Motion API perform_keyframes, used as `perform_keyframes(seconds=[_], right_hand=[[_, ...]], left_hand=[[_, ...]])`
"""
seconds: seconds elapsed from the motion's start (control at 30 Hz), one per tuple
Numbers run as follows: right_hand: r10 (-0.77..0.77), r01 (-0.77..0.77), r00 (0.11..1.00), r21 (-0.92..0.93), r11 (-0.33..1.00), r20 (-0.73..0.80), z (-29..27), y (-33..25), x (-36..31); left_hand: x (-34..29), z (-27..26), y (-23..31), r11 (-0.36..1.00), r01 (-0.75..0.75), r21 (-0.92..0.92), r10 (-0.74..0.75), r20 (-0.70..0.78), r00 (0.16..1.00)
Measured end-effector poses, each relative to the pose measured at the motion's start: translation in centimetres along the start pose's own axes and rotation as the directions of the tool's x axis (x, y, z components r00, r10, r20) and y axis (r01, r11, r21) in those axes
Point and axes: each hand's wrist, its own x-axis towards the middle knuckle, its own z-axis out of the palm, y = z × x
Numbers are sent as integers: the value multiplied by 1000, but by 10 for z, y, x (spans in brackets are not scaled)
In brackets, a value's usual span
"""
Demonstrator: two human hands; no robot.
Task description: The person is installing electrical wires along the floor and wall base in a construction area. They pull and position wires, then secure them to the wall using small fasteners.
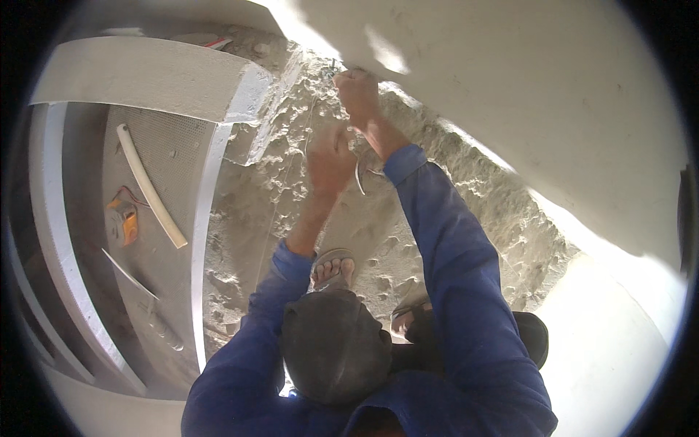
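My right hand (357, 92) reaches forward to the foot of the pale wall, its fingers closed. What they hold is hidden; a small dark, metallic-looking bit (333, 68) lies just beside the fingertips. Just nearer and to the left, my left hand (331, 162) is raised and smeared by motion, so its fingers do not read clearly. A thin, curved white strip (359, 178), perhaps wire, hangs by its right side. Beneath both hands lies a rough, sandy floor (291, 186) with crumbly lumps.
A pale wall (524, 80) slants along the right. Left, white-edged ledges (145, 76) frame a recess holding a long cream tube (151, 186), an orange-and-grey object (125, 222) with a red cord, and a thin white strip (129, 274). My sandalled foot (334, 271) stands on the floor.
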Motion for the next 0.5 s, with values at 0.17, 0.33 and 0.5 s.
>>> perform_keyframes(seconds=[0.17,0.33,0.5], right_hand=[[117,-124,992,174,977,48,-1,-6,-4],[48,-50,999,188,981,16,-2,-9,-5],[159,-164,986,97,982,60,-5,-10,-5]], left_hand=[[72,-10,-16,874,-226,430,282,-70,957],[90,-7,-28,810,-238,535,243,63,968],[88,-5,-24,785,-278,553,315,29,949]])
